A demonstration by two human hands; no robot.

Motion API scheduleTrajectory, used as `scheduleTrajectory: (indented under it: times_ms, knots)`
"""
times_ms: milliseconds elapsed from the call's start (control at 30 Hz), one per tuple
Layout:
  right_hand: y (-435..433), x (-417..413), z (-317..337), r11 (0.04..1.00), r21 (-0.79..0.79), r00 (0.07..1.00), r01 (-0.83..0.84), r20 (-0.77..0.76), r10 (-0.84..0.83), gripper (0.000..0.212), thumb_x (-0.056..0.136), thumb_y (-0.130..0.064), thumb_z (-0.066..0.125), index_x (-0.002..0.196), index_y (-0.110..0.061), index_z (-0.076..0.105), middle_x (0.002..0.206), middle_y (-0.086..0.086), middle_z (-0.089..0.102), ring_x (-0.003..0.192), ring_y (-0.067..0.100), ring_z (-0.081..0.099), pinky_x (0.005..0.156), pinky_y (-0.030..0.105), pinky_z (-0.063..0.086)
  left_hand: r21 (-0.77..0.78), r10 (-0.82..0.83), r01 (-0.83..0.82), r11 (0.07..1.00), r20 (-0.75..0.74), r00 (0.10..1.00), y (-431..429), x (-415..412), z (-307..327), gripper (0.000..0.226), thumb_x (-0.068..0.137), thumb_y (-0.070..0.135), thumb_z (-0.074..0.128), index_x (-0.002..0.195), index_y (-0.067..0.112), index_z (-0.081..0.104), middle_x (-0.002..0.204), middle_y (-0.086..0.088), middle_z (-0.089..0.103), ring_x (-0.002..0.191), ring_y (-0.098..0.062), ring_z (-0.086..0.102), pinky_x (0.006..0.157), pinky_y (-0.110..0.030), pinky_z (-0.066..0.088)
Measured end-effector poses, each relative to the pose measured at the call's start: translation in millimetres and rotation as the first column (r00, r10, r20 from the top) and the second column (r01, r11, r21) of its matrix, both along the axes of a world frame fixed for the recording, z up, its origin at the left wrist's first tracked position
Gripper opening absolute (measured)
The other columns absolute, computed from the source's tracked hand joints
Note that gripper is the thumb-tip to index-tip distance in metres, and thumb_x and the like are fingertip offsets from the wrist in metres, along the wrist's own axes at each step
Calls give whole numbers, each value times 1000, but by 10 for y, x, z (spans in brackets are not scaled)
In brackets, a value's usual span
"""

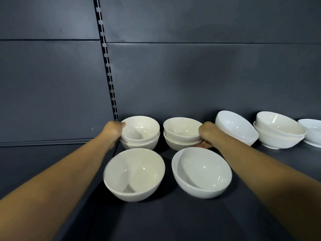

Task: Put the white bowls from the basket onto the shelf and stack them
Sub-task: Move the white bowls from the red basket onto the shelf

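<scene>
On the dark shelf stand white bowls in two rows. At the back left, a stack of two bowls is gripped at its left rim by my left hand. Beside it, a second stack of two bowls is held at its right side by my right hand, fingers under the lower bowl. In front sit two single bowls, the left one cream and the right one whiter. The basket is out of view.
Further right along the back stand a tilted stack, another stack of two and part of a bowl at the frame edge. A slotted upright runs up the dark back panel. A lower shelf edge lies left.
</scene>
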State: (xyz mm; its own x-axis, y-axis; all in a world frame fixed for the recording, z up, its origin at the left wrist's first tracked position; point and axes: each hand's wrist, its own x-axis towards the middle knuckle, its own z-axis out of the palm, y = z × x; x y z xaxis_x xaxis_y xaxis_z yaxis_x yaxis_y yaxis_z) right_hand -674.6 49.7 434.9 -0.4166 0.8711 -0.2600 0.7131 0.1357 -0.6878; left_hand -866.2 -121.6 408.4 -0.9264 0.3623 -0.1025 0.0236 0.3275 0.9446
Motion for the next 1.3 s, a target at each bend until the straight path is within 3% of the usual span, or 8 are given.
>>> scheduleTrajectory:
  times_ms: [200,300,400,567,833,967,1100,1300]
  knots:
    - [7,52,-28,997,69,999,-19,-25,21,28,94,-12,29,71,-4,43,31,11,50,24,22,49,40,18,42,3,-105,107,994,-147,983,-49,51,42,23,92,17,51,70,14,52,77,-8,53,74,-23,47,59,-25,35]
    - [21,132,-28,991,130,996,-33,-74,43,27,90,-18,37,67,-7,47,46,10,54,49,28,56,68,31,53,-24,-78,74,997,-393,916,-152,260,161,16,93,18,51,99,12,64,99,-7,64,102,-24,54,79,-21,38]
    - [-39,300,-8,986,162,982,-45,-176,74,25,85,-15,44,86,3,62,75,14,60,85,35,64,91,45,52,91,-79,125,988,-395,915,-232,623,342,30,93,19,51,121,12,60,124,-4,60,117,-18,53,94,-21,35]
    - [-227,982,145,963,242,939,-115,-290,185,29,88,-18,50,69,2,61,69,8,51,76,24,46,73,33,41,132,-293,369,920,-391,872,-234,1557,560,17,92,14,50,100,18,65,107,-2,65,104,-14,55,103,-29,39]
    - [-356,3684,-22,916,402,856,-15,-469,219,19,83,-7,65,100,-14,63,86,-7,61,71,-6,58,72,4,43,186,-573,677,713,-403,714,89,3795,312,25,91,12,52,82,33,64,82,16,69,99,-8,63,101,-34,44]
    - [-272,5064,-472,940,331,878,81,-471,90,24,80,2,65,100,-10,59,85,2,59,60,-15,57,68,2,45,250,-703,773,583,-323,634,274,4966,-140,28,88,1,52,82,27,63,64,20,70,73,8,64,85,-17,49]
    - [-237,6094,-1113,957,213,924,198,-366,-110,26,80,-4,67,105,-5,63,91,7,59,78,4,57,64,5,41,185,-804,826,532,-194,561,463,5845,-772,18,88,-1,53,96,10,65,67,16,69,68,14,61,70,-3,45]
    - [-289,7064,-2056,959,51,955,277,-121,-270,21,82,-14,67,103,-11,68,102,6,69,96,23,64,88,25,47,-29,-911,916,401,94,402,753,6631,-1827,19,90,4,52,88,18,64,81,8,63,71,7,60,75,-15,45]
